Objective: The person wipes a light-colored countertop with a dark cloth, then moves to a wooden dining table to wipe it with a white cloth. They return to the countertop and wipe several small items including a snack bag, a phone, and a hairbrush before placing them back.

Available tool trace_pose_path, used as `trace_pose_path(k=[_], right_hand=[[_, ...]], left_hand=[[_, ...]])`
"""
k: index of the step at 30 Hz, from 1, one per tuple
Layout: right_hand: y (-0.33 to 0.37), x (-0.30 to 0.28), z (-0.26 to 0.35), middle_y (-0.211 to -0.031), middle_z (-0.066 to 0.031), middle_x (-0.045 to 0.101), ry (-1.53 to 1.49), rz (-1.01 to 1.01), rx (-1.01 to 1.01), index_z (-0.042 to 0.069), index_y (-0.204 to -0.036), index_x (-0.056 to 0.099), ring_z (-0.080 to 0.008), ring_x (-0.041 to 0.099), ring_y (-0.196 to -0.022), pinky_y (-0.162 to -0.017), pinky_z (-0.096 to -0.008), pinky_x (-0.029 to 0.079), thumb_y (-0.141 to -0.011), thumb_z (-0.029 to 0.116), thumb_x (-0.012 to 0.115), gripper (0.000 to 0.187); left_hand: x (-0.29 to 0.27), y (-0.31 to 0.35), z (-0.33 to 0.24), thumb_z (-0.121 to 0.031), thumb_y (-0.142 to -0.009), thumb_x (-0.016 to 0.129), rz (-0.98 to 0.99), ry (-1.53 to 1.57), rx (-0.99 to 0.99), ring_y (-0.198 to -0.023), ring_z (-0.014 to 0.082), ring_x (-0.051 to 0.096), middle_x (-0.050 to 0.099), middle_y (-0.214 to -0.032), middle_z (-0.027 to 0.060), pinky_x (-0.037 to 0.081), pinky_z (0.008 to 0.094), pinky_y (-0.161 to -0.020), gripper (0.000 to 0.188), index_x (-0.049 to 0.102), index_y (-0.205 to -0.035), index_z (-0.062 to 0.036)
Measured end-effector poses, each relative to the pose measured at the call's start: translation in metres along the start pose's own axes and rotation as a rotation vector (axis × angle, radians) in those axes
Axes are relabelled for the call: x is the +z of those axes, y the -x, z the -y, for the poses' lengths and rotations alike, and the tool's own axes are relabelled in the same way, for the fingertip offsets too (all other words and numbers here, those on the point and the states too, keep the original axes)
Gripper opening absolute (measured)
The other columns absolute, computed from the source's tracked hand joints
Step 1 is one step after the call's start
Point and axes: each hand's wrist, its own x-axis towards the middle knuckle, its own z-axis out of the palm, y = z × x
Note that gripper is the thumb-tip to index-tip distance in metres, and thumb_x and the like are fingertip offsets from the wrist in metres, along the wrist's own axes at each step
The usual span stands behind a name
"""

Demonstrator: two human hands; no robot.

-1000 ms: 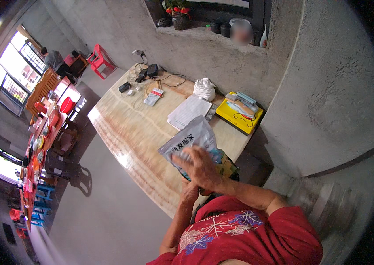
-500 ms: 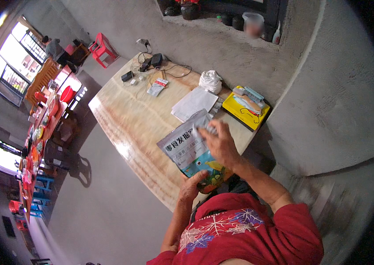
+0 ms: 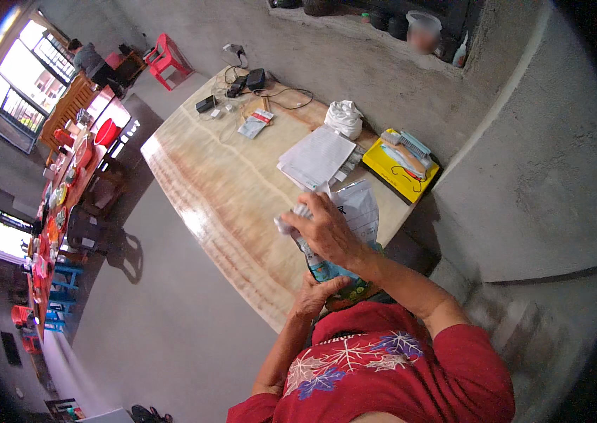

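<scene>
A grey snack pouch (image 3: 362, 211) with dark print and a blue and green lower part stands before my chest at the table's near end. My left hand (image 3: 314, 293) is closed on its lower left edge, thumb across the front. Over the pouch's upper left side lies my right hand (image 3: 328, 231), fingers curled round a small whitish crumpled wad (image 3: 293, 217). What the wad is made of I cannot make out. My right hand and forearm hide much of the pouch's front.
Beyond the pouch on the marbled table (image 3: 221, 169) lie white papers (image 3: 316, 155), a white cloth bundle (image 3: 343, 118) and a yellow box (image 3: 393, 173) with a brush on it. Chargers and cables (image 3: 238, 84) sit at the far end. A person (image 3: 90, 63) stands far left.
My right hand has moved left across the pouch with the whitish wad. The pouch has turned and shifted right, its printed front now mostly covered. My left hand keeps its hold.
</scene>
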Motion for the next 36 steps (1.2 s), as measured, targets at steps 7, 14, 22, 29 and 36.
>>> trace_pose_path(k=[7,14,22,29,36], right_hand=[[0.028,-0.002,0.018,-0.103,-0.0145,0.049,0.098,0.124,0.018,0.010,-0.107,0.063,-0.0304,0.050,-0.093,-0.081,-0.0392,0.043,-0.072,0.008,0.062,0.036],[0.071,-0.018,0.007,-0.098,-0.0113,0.051,-0.018,-0.032,0.039,0.008,-0.112,0.060,-0.0290,0.052,-0.089,-0.078,-0.0384,0.045,-0.077,0.011,0.061,0.036],[0.043,-0.037,-0.030,-0.102,-0.0132,0.056,-0.454,-0.147,0.471,0.001,-0.105,0.058,-0.0257,0.057,-0.093,-0.080,-0.0333,0.047,-0.076,-0.003,0.057,0.029],[0.057,-0.053,-0.036,-0.102,-0.0110,0.056,-0.528,0.067,0.206,0.002,-0.104,0.054,-0.0240,0.057,-0.095,-0.083,-0.0317,0.046,-0.072,-0.007,0.057,0.034],[0.047,-0.031,-0.003,-0.109,-0.0112,0.053,0.173,-0.113,0.085,0.005,-0.099,0.059,-0.0263,0.053,-0.103,-0.084,-0.0391,0.041,-0.073,0.008,0.062,0.026]], left_hand=[[-0.027,-0.022,0.018,-0.003,-0.071,0.067,-0.144,0.155,0.074,-0.080,0.0143,0.061,0.063,-0.088,0.0019,0.050,0.0287,-0.072,0.027,0.062,-0.097,-0.0022],[-0.024,-0.011,-0.018,-0.003,-0.070,0.069,-0.123,0.212,0.140,-0.083,0.0197,0.063,0.064,-0.098,0.0087,0.053,0.0337,-0.074,0.039,0.057,-0.108,0.0005],[-0.032,-0.009,-0.012,-0.006,-0.070,0.071,-0.132,0.314,0.100,-0.092,0.0239,0.061,0.061,-0.104,0.0121,0.051,0.0379,-0.081,0.052,0.049,-0.117,0.0025],[-0.047,0.001,-0.014,-0.010,-0.070,0.072,-0.133,0.292,0.015,-0.094,0.0255,0.060,0.060,-0.106,0.0127,0.050,0.0385,-0.083,0.057,0.046,-0.119,0.0022],[-0.051,-0.006,-0.008,-0.014,-0.078,0.068,-0.227,0.364,0.023,-0.092,0.0233,0.060,0.060,-0.105,0.0105,0.050,0.0411,-0.083,0.045,0.049,-0.116,-0.0009]])
